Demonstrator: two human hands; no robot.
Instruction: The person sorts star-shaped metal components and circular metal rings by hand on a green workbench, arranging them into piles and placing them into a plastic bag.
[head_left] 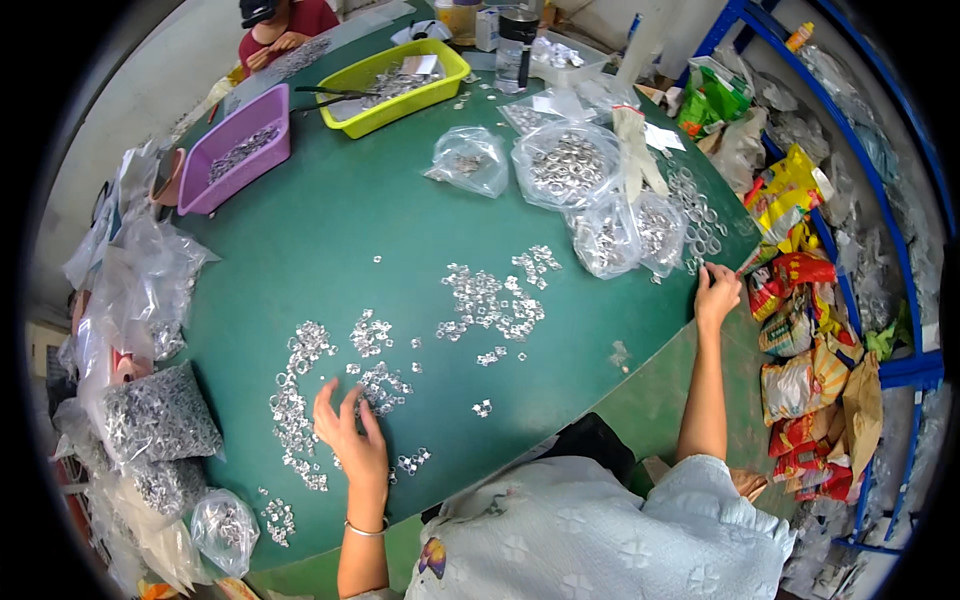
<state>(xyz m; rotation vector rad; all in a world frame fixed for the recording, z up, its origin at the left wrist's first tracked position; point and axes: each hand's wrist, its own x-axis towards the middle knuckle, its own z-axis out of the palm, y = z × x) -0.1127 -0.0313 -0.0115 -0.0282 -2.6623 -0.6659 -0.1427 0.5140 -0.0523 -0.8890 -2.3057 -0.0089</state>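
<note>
- Lying lower left of centre, metal pieces (384, 390) look light, stiff, slippery.
- Probably best pinched by their edges.
- Left hand (355, 440): fingers (325, 403) parted.
- Right hand (717, 298), right of centre: cannot tell its hold.

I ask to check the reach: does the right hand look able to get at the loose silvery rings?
Probably yes: the right hand is close to the loose silvery rings, with no object visible between them.

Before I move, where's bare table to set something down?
The green table looks free between the purple basket and central metal pieces, barring one stray piece, and right of those pieces, nearside of the clear bags. It's crowded around the left hand and the bags.
</note>
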